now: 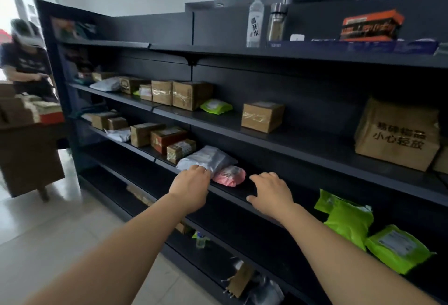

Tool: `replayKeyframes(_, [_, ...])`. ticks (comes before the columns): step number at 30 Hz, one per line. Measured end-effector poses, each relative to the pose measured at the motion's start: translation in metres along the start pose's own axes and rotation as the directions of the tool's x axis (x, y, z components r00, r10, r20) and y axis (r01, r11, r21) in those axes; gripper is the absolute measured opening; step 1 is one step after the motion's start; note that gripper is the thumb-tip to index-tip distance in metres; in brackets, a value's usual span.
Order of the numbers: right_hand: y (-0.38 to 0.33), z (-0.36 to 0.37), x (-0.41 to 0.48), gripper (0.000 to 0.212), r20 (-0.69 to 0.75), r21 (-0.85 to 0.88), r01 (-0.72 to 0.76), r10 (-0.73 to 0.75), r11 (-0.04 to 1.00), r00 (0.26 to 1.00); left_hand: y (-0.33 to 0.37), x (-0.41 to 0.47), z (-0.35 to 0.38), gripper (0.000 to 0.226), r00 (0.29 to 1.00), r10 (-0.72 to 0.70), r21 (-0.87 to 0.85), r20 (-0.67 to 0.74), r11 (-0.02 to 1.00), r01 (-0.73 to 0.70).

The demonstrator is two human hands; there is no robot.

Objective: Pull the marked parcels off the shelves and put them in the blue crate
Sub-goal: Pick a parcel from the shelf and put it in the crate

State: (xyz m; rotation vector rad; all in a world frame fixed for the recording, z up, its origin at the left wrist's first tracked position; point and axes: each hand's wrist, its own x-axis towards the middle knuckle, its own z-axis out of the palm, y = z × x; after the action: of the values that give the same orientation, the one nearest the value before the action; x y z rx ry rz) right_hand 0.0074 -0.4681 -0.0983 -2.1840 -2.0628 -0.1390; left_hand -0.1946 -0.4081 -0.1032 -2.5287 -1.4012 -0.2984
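Note:
A dark shelf unit [291, 144] holds parcels on several levels. On the third shelf down lie a white poly-bag parcel [208, 156] and, right of it, a small pink parcel [230, 175]. My left hand [191, 183] reaches to the white bag, fingertips touching its near edge, fingers curled over it. My right hand [271, 192] hovers over the shelf's front edge just right of the pink parcel, fingers spread, holding nothing. No blue crate is in view.
Cardboard boxes [191, 95] line the upper shelves; a large box [397, 135] sits at right. Green bags [349, 217] lie on the lower right shelf. Bottles [255, 23] stand on top. A person [26, 62] works at a table at far left.

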Motion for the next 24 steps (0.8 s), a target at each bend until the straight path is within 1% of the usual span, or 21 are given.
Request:
replayKeyframes(5, [-0.038,-0.014,0.049,0.051,-0.032,-0.002,0.012,-0.012,1.000,0.999,-0.052,0.023,-0.006,0.025,0.998,-0.014,-0.011,-0.057,1.000,0.014])
replayKeyframes(11, [-0.058,-0.021,0.118,0.051,-0.052,-0.003,0.019,-0.019,1.000,0.998,-0.096,0.068,0.002,0.031,0.995,-0.027,-0.020,-0.100,0.999,0.025])
replayKeyframes(14, [-0.059,-0.022,0.160,0.052,-0.073,0.002,0.022,-0.022,1.000,0.997,-0.116,0.106,0.011,0.036,0.992,-0.022,-0.017,-0.121,1.000,0.020])
replayKeyframes(19, [-0.050,-0.024,0.241,0.054,-0.127,0.009,0.022,-0.021,1.000,0.992,-0.142,0.182,0.023,0.034,0.990,-0.028,-0.012,-0.142,1.000,0.027])
replayKeyframes(22, [-0.038,-0.026,0.300,0.054,-0.119,0.010,0.016,-0.015,1.000,0.993,-0.157,0.238,0.028,0.043,0.992,-0.044,-0.028,-0.121,0.999,0.041])
replayKeyframes(24, [-0.031,-0.026,0.336,0.054,-0.114,0.000,0.018,-0.018,1.000,0.993,-0.166,0.271,0.034,0.043,0.990,-0.055,-0.029,-0.130,0.998,0.051])
